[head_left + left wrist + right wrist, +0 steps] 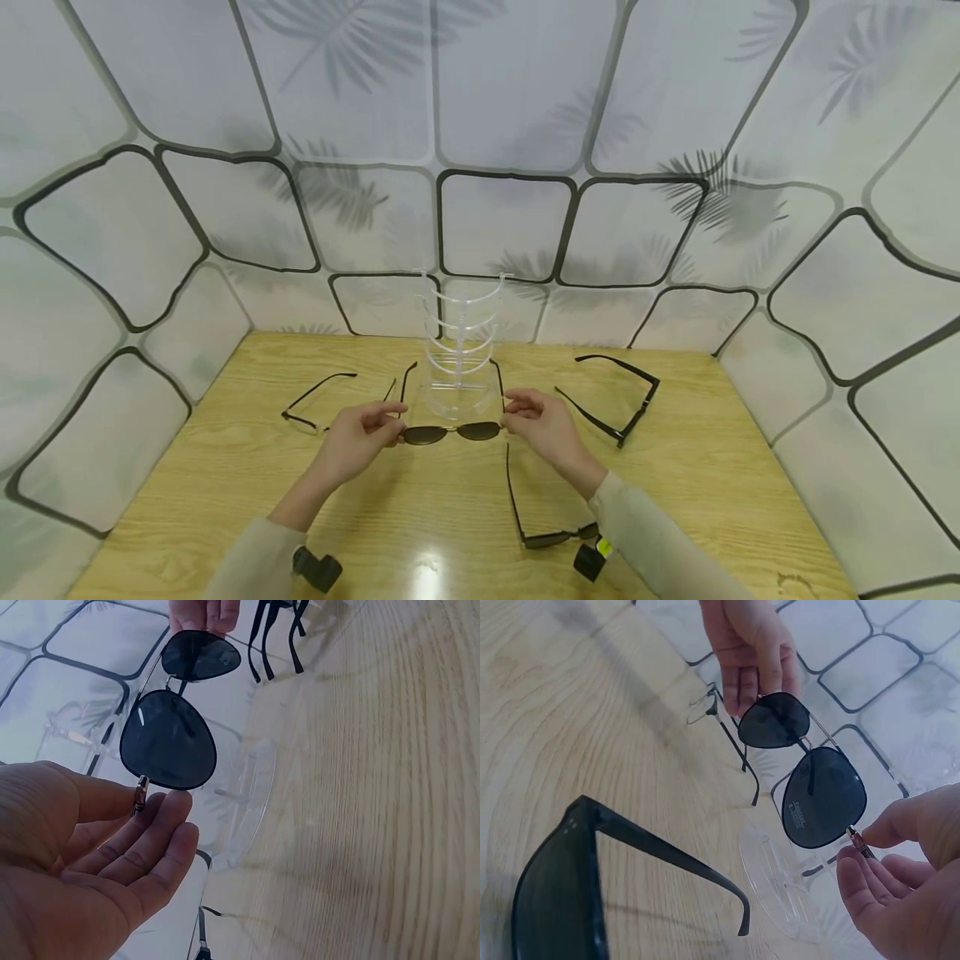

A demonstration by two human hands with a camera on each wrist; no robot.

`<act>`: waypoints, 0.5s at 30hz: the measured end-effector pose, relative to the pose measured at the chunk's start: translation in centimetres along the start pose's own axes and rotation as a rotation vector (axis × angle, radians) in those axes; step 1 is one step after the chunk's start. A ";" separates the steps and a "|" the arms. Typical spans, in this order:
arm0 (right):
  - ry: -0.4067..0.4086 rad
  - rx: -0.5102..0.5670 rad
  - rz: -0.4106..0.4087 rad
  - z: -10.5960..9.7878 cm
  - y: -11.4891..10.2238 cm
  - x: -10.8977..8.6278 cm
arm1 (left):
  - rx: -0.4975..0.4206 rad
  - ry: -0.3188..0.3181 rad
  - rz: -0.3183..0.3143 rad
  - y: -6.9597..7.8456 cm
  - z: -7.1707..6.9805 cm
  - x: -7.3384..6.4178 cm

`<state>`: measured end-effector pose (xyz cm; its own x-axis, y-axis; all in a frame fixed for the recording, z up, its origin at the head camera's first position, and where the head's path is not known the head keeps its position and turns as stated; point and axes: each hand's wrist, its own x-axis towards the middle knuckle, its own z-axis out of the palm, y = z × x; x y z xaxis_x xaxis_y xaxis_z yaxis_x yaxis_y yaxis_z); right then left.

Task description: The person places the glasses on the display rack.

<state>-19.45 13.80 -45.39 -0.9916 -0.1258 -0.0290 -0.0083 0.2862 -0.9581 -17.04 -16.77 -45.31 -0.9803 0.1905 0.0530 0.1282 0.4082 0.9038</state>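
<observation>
Aviator sunglasses (pixel 478 431) with dark lenses and a thin gold-coloured bridge are held level in front of a clear tiered display stand (pixel 461 333), their temples open and pointing toward it. My left hand (pixel 356 442) pinches the left hinge between thumb and fingers. At the opposite hinge, the right hand (pixel 546 429) pinches likewise. In the left wrist view, the near lens (pixel 169 739) hangs above the table, apart from the wood. The right wrist view shows small pale print on its near lens (pixel 825 799). I see no glasses on the stand's curved arms.
Thin-framed eyeglasses (pixel 303 422) lie to the left, partly behind the left hand. Thick black-framed glasses (pixel 637 412) lie on the right. Dark sunglasses (pixel 546 540) sit at the front, partly covered by the right sleeve (pixel 652 533). Patterned cloth walls (pixel 510 225) surround the wooden table (pixel 450 517).
</observation>
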 end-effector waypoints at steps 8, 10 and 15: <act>-0.010 0.074 0.069 0.0 0.3 0.9 | -0.013 0.019 -0.027 -0.2 0.3 1.3; -0.012 0.086 0.076 0.1 0.2 1.0 | -0.023 0.022 -0.040 -0.2 0.3 1.6; 0.002 0.072 0.086 0.3 -0.3 1.3 | -0.048 0.016 -0.041 -0.4 0.3 2.1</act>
<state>-20.68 13.33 -45.25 -0.9886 -0.1019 -0.1113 0.0859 0.2268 -0.9702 -19.14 -16.29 -45.69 -0.9869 0.1596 0.0219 0.0808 0.3724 0.9245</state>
